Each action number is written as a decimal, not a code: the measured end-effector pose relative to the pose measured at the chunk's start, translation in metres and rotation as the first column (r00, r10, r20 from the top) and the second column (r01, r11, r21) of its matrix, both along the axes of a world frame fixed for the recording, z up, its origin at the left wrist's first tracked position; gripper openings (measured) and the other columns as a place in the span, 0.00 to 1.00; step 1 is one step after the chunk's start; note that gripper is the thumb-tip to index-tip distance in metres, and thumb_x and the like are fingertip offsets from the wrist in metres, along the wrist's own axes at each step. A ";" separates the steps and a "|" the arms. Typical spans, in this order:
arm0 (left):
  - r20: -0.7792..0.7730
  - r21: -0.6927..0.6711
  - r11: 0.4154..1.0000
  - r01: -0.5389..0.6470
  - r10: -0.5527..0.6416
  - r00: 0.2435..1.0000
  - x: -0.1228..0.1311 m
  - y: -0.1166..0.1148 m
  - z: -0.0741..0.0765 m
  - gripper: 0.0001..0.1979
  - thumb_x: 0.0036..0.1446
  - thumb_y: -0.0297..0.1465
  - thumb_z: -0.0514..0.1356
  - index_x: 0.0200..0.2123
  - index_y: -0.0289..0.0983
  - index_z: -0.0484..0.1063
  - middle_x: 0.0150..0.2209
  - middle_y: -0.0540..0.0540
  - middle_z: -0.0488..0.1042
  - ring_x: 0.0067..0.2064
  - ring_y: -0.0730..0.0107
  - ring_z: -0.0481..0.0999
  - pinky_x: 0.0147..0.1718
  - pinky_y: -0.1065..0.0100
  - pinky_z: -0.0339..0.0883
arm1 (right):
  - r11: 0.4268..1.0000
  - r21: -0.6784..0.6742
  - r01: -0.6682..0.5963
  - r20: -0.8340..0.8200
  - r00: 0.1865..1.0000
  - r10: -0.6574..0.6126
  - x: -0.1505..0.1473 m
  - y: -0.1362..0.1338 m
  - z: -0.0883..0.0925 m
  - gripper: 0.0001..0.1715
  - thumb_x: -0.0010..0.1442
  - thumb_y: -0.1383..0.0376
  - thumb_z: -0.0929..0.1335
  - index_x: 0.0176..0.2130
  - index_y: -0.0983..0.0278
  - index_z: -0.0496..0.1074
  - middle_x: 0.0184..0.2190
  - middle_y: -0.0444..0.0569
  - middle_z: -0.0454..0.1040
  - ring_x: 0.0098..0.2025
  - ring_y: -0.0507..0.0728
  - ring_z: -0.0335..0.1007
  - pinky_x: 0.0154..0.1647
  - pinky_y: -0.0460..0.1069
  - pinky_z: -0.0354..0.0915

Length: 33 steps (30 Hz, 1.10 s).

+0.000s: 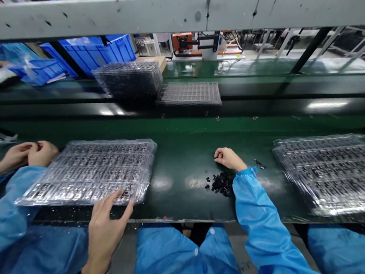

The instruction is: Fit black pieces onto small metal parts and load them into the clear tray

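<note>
My left hand (105, 224), with a dark watch on the wrist, reaches over the front right corner of a clear plastic tray (91, 174). Its fingers are apart, near small dark and silvery parts in the pockets; I cannot tell whether the fingertips touch them. On the green work surface, my right hand (231, 159) is closed in a pinch. A dark speck shows at its fingertips, too small to name. Just below that hand lies a loose pile of small black pieces (222, 184), and a few more black pieces (260, 164) lie to its right.
At the left, a co-worker's hands (30, 153) are close together beside the tray. Another stack of filled clear trays (339, 172) stands at the right. Behind are a tall tray stack (129, 80), a clear tray (191, 92) and blue bins (98, 52). A grey beam (172, 14) crosses above.
</note>
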State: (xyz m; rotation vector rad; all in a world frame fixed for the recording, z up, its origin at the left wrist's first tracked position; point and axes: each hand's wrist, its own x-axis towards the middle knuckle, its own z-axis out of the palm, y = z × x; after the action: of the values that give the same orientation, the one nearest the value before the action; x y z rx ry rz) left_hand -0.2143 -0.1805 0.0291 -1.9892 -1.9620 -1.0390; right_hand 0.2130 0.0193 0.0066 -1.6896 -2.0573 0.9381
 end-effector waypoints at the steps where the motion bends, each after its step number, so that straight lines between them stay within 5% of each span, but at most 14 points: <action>1: -0.002 -0.015 1.000 0.003 -0.003 1.000 -0.001 0.000 -0.003 0.21 0.65 0.43 0.62 0.56 0.39 0.73 0.49 0.38 0.79 0.52 0.48 0.77 0.57 0.50 0.70 | 1.000 0.002 0.001 0.003 1.000 -0.001 -0.001 0.000 0.000 0.05 0.52 0.72 0.72 0.31 0.62 0.74 0.22 0.41 0.74 0.26 0.52 0.69 0.29 0.45 0.58; 6: -0.020 -0.075 0.997 0.006 -0.008 1.000 -0.005 0.001 0.002 0.27 0.64 0.50 0.60 0.57 0.38 0.71 0.50 0.36 0.76 0.54 0.45 0.75 0.58 0.48 0.68 | 0.999 0.038 0.015 -0.062 0.998 -0.013 0.000 0.000 -0.002 0.06 0.52 0.71 0.72 0.29 0.62 0.71 0.24 0.43 0.76 0.26 0.53 0.71 0.28 0.45 0.60; 10: -0.027 -0.079 0.993 0.090 -0.092 0.995 -0.001 0.027 0.050 0.24 0.65 0.50 0.59 0.55 0.41 0.73 0.50 0.38 0.76 0.54 0.47 0.75 0.58 0.50 0.68 | 0.997 -0.064 0.037 -0.319 0.946 -0.056 -0.002 0.001 -0.004 0.04 0.53 0.69 0.71 0.31 0.63 0.70 0.23 0.45 0.76 0.22 0.53 0.74 0.25 0.44 0.64; 14: -0.028 -0.301 0.885 0.355 -0.380 0.925 0.023 0.109 0.105 0.23 0.63 0.52 0.59 0.50 0.43 0.77 0.50 0.41 0.79 0.53 0.50 0.77 0.56 0.55 0.68 | 0.999 -0.025 0.039 -0.396 0.917 -0.046 -0.006 0.000 -0.006 0.05 0.50 0.71 0.69 0.31 0.64 0.72 0.22 0.43 0.74 0.22 0.51 0.72 0.25 0.43 0.64; 17: 0.018 -0.455 0.760 0.464 -0.513 0.858 0.064 0.202 0.123 0.21 0.60 0.50 0.62 0.46 0.41 0.81 0.45 0.42 0.82 0.45 0.54 0.80 0.47 0.61 0.71 | 0.997 0.076 0.022 -0.347 0.938 0.005 -0.010 0.000 -0.007 0.08 0.49 0.73 0.67 0.31 0.65 0.75 0.22 0.42 0.73 0.23 0.50 0.68 0.26 0.42 0.62; 20: 0.086 -0.563 0.723 0.400 -0.430 0.899 0.118 0.296 0.112 0.11 0.57 0.40 0.66 0.37 0.39 0.82 0.38 0.44 0.83 0.40 0.59 0.81 0.44 0.66 0.70 | 0.994 0.107 0.032 -0.313 0.950 0.003 -0.013 -0.002 -0.006 0.13 0.47 0.76 0.65 0.32 0.66 0.77 0.22 0.43 0.73 0.24 0.50 0.67 0.27 0.42 0.61; 24: 0.116 -0.598 0.771 0.217 -0.185 0.976 0.184 0.383 0.066 0.06 0.56 0.31 0.68 0.37 0.36 0.82 0.41 0.38 0.83 0.46 0.55 0.81 0.46 0.66 0.70 | 0.991 0.113 0.070 -0.298 0.954 -0.033 -0.016 -0.003 -0.005 0.15 0.46 0.77 0.65 0.31 0.65 0.78 0.22 0.43 0.73 0.25 0.51 0.68 0.27 0.42 0.60; 29: 0.164 -0.582 0.804 0.125 -0.034 0.986 0.234 0.438 0.009 0.16 0.61 0.39 0.66 0.44 0.32 0.80 0.49 0.32 0.81 0.53 0.51 0.80 0.49 0.64 0.71 | 0.973 0.214 0.084 -0.249 0.968 -0.028 -0.018 -0.005 -0.005 0.14 0.45 0.78 0.67 0.29 0.63 0.77 0.26 0.43 0.75 0.27 0.51 0.68 0.31 0.43 0.61; 33: 0.192 -0.575 0.816 0.068 0.054 0.980 0.251 0.459 -0.019 0.17 0.59 0.39 0.67 0.45 0.32 0.79 0.53 0.28 0.78 0.57 0.46 0.76 0.54 0.57 0.69 | 0.981 0.173 0.088 -0.264 0.964 -0.040 -0.019 -0.006 -0.002 0.14 0.47 0.78 0.67 0.30 0.62 0.77 0.25 0.42 0.74 0.26 0.51 0.68 0.31 0.43 0.60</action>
State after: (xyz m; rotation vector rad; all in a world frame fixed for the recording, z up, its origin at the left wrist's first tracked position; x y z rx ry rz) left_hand 0.0366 0.2785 0.0104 -2.2384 -2.6356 -0.7077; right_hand 0.1945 0.0137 0.0045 -1.4452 -1.8442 0.8690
